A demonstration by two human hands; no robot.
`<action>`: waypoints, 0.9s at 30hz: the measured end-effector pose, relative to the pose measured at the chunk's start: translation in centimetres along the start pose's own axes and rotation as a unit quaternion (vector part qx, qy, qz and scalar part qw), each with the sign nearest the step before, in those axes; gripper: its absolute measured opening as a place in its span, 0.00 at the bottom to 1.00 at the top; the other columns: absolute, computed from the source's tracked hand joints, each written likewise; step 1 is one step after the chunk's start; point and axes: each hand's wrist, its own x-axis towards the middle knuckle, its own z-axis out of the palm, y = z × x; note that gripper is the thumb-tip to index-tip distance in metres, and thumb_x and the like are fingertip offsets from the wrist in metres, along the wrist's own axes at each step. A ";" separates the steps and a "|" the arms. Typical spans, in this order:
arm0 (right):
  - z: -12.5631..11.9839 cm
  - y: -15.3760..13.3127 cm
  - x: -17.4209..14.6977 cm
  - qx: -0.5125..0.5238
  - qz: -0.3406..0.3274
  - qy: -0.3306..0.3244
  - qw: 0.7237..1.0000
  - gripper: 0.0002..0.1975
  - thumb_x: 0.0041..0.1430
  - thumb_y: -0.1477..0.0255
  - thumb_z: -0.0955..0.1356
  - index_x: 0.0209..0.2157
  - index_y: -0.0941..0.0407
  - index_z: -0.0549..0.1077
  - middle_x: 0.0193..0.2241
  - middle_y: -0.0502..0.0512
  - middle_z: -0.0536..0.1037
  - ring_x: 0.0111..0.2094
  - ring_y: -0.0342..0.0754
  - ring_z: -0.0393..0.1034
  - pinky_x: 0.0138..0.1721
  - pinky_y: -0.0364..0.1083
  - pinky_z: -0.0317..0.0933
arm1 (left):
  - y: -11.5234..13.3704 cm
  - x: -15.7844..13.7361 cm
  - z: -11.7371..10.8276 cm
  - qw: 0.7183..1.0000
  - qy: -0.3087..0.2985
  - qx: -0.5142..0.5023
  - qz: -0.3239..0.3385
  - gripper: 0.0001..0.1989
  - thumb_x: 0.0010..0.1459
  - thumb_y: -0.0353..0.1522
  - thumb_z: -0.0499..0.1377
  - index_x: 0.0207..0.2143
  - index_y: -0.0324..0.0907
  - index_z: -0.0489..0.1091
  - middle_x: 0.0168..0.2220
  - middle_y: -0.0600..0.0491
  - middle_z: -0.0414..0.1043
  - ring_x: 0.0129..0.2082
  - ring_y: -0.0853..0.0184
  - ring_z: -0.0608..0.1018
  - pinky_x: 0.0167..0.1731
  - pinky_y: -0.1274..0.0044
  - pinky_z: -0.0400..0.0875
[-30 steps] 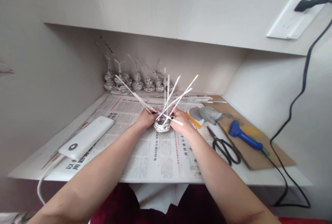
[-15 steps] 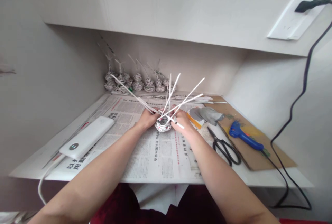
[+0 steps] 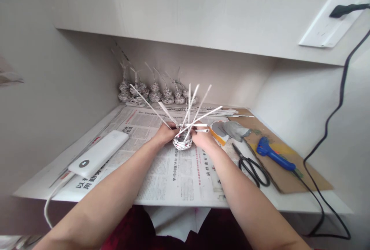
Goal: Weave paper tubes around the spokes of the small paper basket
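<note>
Between my hands, over the newspaper, is a small round woven paper basket with several rolled paper strips sticking up and outward from its rim. My left hand is closed on the basket's left side, fingers curled behind the rim. On the right side, my right hand grips the rim and strips, its fingertips partly hidden behind them. Two short strip ends point right over that hand.
Several gourd-shaped woven paper pieces stand along the back wall. Rolled paper sticks lie before them. To the right are scissors, a blue glue gun and cardboard. A white power bank lies left.
Some strips have shifted: one that leaned far right now stands steeper, and another on the left has separated from its neighbour. Both hands stay at the basket. The view has tilted slightly.
</note>
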 end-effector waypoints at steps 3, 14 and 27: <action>-0.1 -0.2 -0.1 -0.010 -0.011 -0.014 1.000 0.10 0.49 0.79 0.63 0.31 0.53 0.72 0.28 0.50 0.76 0.31 0.46 0.69 0.33 0.42 0.60 | -0.1 0.1 -0.2 0.999 -0.009 0.021 0.030 0.16 0.41 0.39 0.65 0.29 0.35 0.76 0.22 0.52 0.75 0.23 0.67 0.74 0.26 0.77 0.68; -2.4 1.4 1.2 0.034 -0.017 -0.102 0.994 0.08 0.53 0.73 0.66 0.34 0.51 0.77 0.29 0.50 0.79 0.29 0.47 0.71 0.35 0.44 0.62 | 0.5 0.2 -0.9 0.993 0.024 0.078 0.079 0.13 0.43 0.31 0.60 0.33 0.36 0.77 0.29 0.49 0.78 0.29 0.64 0.77 0.31 0.76 0.69; -2.5 0.0 0.7 0.084 0.021 -0.051 0.995 0.13 0.53 0.61 0.67 0.37 0.54 0.76 0.26 0.50 0.76 0.28 0.45 0.70 0.31 0.43 0.62 | 0.3 0.5 -1.2 0.984 0.138 0.102 0.051 0.13 0.43 0.36 0.63 0.31 0.37 0.77 0.28 0.50 0.78 0.27 0.64 0.76 0.27 0.77 0.67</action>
